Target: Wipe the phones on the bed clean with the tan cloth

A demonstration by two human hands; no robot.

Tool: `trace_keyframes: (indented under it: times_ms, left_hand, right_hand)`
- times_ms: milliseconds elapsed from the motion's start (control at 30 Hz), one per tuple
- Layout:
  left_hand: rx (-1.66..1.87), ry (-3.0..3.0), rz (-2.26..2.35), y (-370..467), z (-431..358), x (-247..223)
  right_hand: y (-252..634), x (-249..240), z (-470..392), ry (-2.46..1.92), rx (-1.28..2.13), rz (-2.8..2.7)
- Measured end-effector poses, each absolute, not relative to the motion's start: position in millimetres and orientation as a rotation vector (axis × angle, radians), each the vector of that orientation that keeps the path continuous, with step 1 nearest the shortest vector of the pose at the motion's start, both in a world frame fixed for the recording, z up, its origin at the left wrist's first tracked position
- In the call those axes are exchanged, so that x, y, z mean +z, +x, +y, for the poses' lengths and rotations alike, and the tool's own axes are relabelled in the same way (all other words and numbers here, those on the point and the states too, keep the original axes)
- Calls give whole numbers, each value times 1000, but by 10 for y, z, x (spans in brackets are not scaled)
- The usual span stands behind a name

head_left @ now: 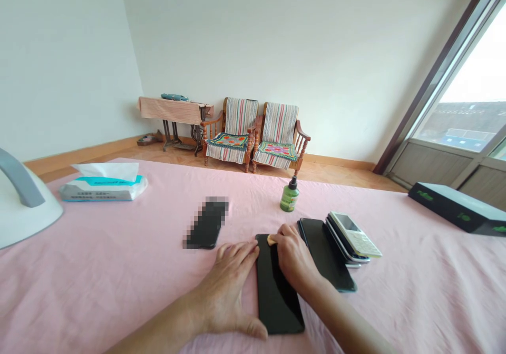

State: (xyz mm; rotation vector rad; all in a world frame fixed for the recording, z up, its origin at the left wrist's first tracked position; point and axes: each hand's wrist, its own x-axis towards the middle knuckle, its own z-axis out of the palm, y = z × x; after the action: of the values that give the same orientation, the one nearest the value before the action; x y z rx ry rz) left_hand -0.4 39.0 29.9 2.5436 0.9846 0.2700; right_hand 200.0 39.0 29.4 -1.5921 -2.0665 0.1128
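Observation:
A black smartphone (276, 285) lies flat on the pink cloth in front of me, its dark glossy face up. Along its left edge rests my left hand (233, 275), fingers stretched out and touching the upper left side, thumb at the lower left. My right hand (294, 251) is closed over the phone's upper end and pinches a small tan pad (271, 239) against the glass; whether it is cloth or sponge I cannot tell. Just right of that hand lies another dark phone (328, 254). Beside it is a stack of phones topped by a white keypad phone (354, 234).
A green pump bottle (290, 196) stands beyond my hands. Farther left lie a pixelated dark phone (207, 225) and a tissue pack (103, 187). A white appliance (23, 212) is at the left edge, a black box (458, 206) at the right. Two wooden chairs (253, 133) stand by the wall.

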Motion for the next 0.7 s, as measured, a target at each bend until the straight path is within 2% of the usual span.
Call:
trace_keyframes:
  times_ms: [300, 533, 700]
  left_hand:
    - [342, 2544, 956, -14, 405, 243]
    - [326, 2544, 960, -11, 411, 250]
    - [345, 2519, 996, 7, 408, 228]
  right_hand:
    - [1921, 242, -88, -1473, 257, -2134]
    - [2005, 337, 259, -1561, 208, -2052]
    - [1898, 316, 30, -1480, 278, -2118]
